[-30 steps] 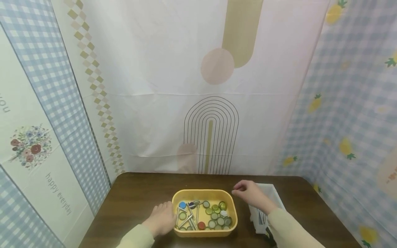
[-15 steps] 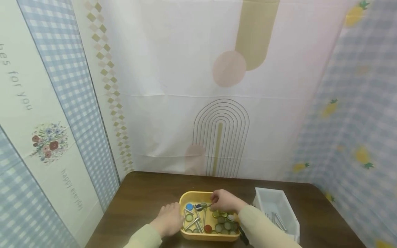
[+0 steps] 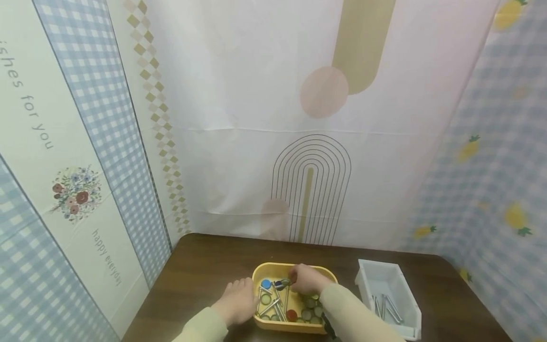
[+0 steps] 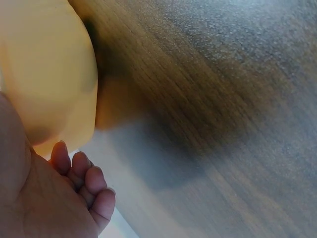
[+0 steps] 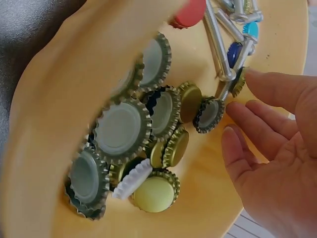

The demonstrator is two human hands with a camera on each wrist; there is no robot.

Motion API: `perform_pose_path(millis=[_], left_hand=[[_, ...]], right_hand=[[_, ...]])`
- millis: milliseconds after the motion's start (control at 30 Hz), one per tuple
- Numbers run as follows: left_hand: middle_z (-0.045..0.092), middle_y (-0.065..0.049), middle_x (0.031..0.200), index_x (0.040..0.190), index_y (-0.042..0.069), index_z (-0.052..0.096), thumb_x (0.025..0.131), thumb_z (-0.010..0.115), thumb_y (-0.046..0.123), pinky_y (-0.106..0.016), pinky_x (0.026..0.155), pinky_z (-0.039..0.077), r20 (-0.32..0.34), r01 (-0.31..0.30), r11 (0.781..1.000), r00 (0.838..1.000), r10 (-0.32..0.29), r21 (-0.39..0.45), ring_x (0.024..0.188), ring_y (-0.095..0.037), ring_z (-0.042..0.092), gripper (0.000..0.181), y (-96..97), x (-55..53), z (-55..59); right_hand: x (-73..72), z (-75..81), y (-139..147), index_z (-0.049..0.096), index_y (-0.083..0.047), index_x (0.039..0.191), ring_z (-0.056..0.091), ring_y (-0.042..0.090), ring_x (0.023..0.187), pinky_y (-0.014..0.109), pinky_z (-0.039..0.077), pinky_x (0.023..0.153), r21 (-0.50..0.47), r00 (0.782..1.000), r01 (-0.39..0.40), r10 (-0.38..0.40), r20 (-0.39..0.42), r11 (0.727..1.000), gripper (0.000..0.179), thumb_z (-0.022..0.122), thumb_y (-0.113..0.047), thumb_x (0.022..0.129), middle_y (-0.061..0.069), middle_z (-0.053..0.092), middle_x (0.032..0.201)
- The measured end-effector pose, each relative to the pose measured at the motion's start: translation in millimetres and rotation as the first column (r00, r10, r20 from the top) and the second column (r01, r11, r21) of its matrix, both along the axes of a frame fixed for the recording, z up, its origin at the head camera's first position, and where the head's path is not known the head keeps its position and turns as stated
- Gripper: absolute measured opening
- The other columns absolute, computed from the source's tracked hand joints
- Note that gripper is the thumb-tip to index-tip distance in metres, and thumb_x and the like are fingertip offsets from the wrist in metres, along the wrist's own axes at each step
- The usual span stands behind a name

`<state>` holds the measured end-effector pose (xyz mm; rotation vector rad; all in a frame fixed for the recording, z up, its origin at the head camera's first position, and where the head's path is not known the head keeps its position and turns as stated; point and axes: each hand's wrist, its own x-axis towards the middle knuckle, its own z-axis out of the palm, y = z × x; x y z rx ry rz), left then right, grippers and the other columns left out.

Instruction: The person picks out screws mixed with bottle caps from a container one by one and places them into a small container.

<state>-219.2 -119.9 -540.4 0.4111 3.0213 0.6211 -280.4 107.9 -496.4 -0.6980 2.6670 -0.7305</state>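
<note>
A yellow plastic tub [image 3: 290,327] holds bottle caps [image 5: 123,128] and silver bolts [image 5: 218,42] in a loose mix. My left hand [image 3: 239,301] rests against the tub's left wall, palm to the side and fingertips near the rim. Inside the tub, my right hand [image 3: 308,280] reaches down near the back. In the right wrist view its thumb and fingers stand apart, with the thumb tip right at a gold-edged cap [image 5: 239,82] and the end of a bolt. A grey-lined cap [image 5: 209,115] lies just beside the fingertips.
A white bin [image 3: 379,275] with several bolts [image 3: 392,311] in it stands right of the tub on the dark wooden table [image 3: 205,266]. Patterned cloth [image 3: 231,166] hangs behind the table and at both sides.
My right hand has moved left from beside the white bin, over the tub's rim and down among its contents. The left hand keeps its place at the tub; the head view has shifted.
</note>
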Motion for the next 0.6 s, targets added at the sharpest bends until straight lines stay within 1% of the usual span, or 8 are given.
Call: perform_pose_path(millis=[100,200,267,333,367,467,533,600], left_hand=[[0.044,-0.005,0.083,0.101,0.000,0.050,0.088,0.051,0.027,-0.048,0.079,0.037,-0.006,-0.002,1.000,1.000,0.002,-0.006,0.081,-0.024,0.046,0.029,1.3,-0.3,-1.5],[0.044,-0.006,0.083,0.102,0.000,0.049,0.088,0.050,0.026,-0.047,0.078,0.037,0.000,0.003,1.000,1.000,-0.003,-0.002,0.081,-0.024,0.045,0.029,1.6,0.8,0.0],[0.044,-0.006,0.083,0.102,0.000,0.049,0.088,0.050,0.025,-0.047,0.078,0.037,0.008,0.007,1.000,1.000,-0.007,0.003,0.080,-0.024,0.045,0.029,1.6,1.5,1.5],[0.043,-0.006,0.083,0.101,0.000,0.049,0.088,0.051,0.025,-0.047,0.077,0.037,0.011,0.010,1.000,1.000,-0.010,0.004,0.079,-0.024,0.044,0.029,1.4,1.6,2.8],[0.043,-0.005,0.083,0.101,0.000,0.049,0.088,0.051,0.025,-0.047,0.078,0.037,0.015,0.007,1.000,1.000,-0.007,0.002,0.080,-0.024,0.044,0.028,1.5,1.5,3.2],[0.043,-0.006,0.083,0.100,0.000,0.049,0.088,0.051,0.025,-0.048,0.078,0.037,0.016,0.005,1.000,1.000,-0.005,0.003,0.079,-0.024,0.044,0.029,1.0,1.4,4.3],[0.043,-0.006,0.083,0.100,0.000,0.049,0.087,0.051,0.025,-0.048,0.079,0.037,0.019,0.003,1.000,1.000,-0.003,0.005,0.080,-0.025,0.045,0.029,0.7,1.2,4.1],[0.043,-0.006,0.083,0.100,0.000,0.049,0.088,0.051,0.025,-0.048,0.079,0.037,0.027,0.004,1.000,1.000,-0.004,0.007,0.080,-0.025,0.045,0.029,0.5,0.9,3.5]], right_hand=[[0.8,-1.7,-1.0,0.064,0.007,0.107,0.062,0.033,0.094,0.049,0.049,0.084,0.023,1.000,0.006,-0.005,-0.012,1.000,0.034,0.068,0.000,0.074,0.016,0.066,0.099],[2.1,-4.3,-0.7,0.064,0.006,0.106,0.062,0.032,0.093,0.049,0.049,0.084,0.015,1.000,0.020,-0.020,-0.016,1.000,0.032,0.068,0.000,0.075,0.015,0.066,0.097],[3.2,-6.8,0.2,0.064,0.005,0.102,0.062,0.027,0.086,0.045,0.050,0.080,0.004,0.999,0.032,-0.032,-0.028,0.999,0.028,0.068,0.001,0.074,0.011,0.065,0.092],[4.0,-10.3,1.3,0.064,0.002,0.094,0.059,0.021,0.076,0.040,0.051,0.071,-0.008,0.998,0.038,-0.039,-0.051,0.999,0.021,0.067,0.002,0.073,0.006,0.063,0.085],[4.1,-12.5,1.8,0.064,0.000,0.088,0.056,0.018,0.070,0.036,0.049,0.064,-0.015,0.997,0.040,-0.041,-0.068,0.999,0.016,0.066,0.003,0.072,0.004,0.061,0.079],[3.9,-18.6,2.1,0.059,-0.005,0.073,0.046,0.012,0.058,0.029,0.042,0.053,-0.041,0.992,0.048,-0.052,-0.111,0.998,0.011,0.062,0.005,0.069,0.001,0.054,0.067],[3.3,-22.6,1.1,0.057,-0.006,0.069,0.044,0.011,0.056,0.028,0.040,0.051,-0.056,0.990,0.056,-0.063,-0.129,0.997,0.012,0.061,0.005,0.070,0.002,0.053,0.064],[3.0,-25.2,-0.7,0.060,-0.007,0.070,0.046,0.011,0.059,0.028,0.041,0.054,-0.066,0.988,0.063,-0.072,-0.138,0.996,0.012,0.062,0.005,0.071,0.001,0.054,0.066]])
